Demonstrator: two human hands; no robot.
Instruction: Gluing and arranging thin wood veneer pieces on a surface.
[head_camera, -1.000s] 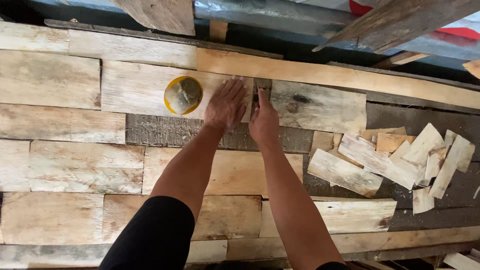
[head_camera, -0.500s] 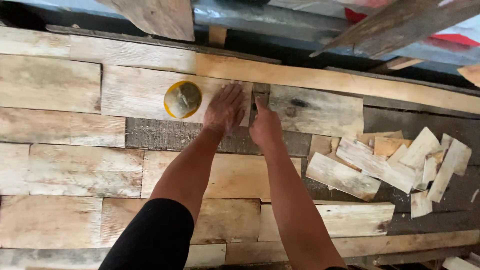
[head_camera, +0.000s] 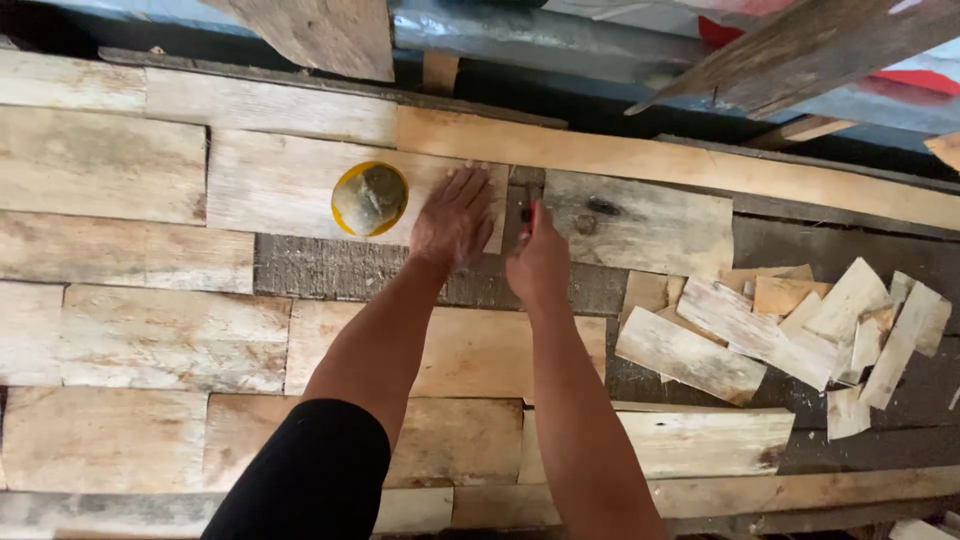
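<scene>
Left hand lies flat, fingers spread, palm down on the right end of a pale plank. Right hand is curled shut around a small red-tipped tool, its tip in the dark gap between that plank and the grey knotted board. Yellow-rimmed round container sits on the pale plank, just left of the left hand. Loose wood offcuts are heaped to the right on the surface of patched boards.
</scene>
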